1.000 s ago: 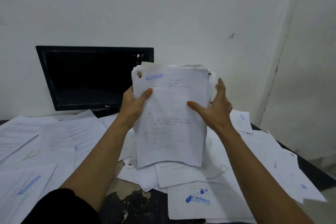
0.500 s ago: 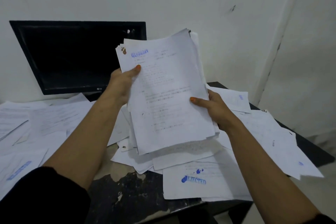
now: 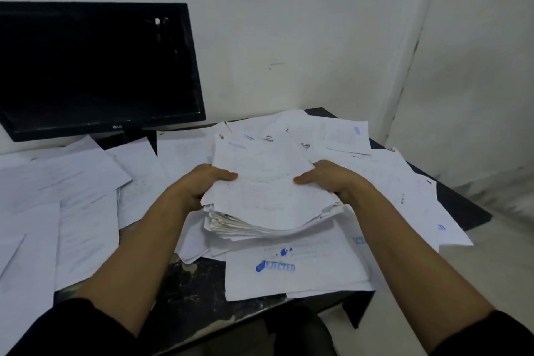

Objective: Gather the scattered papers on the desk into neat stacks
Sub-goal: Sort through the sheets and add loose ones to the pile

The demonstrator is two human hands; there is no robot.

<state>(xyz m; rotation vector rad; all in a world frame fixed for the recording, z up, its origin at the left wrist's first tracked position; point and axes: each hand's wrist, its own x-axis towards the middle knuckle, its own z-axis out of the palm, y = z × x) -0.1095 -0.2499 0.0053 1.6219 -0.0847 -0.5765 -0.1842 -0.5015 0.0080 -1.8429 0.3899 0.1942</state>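
Observation:
A thick stack of white papers (image 3: 268, 196) lies nearly flat, low over the middle of the dark desk (image 3: 196, 277). My left hand (image 3: 202, 182) grips its left edge, thumb on top. My right hand (image 3: 329, 179) grips its right edge the same way. The stack's near edge sags and its sheets are uneven. Beneath it lies a sheet with a blue "REJECTED" stamp (image 3: 289, 269). Loose sheets (image 3: 57, 188) cover the desk's left side, and more loose sheets (image 3: 398, 182) spread out on the right.
A black monitor (image 3: 95, 66) stands at the back left against the white wall. The desk's right edge (image 3: 462, 205) and front right corner (image 3: 361, 306) drop to the floor. Some papers overhang the right edge.
Both hands have lowered the stack from upright in front of the monitor to nearly flat just above the desk. The view has tilted down.

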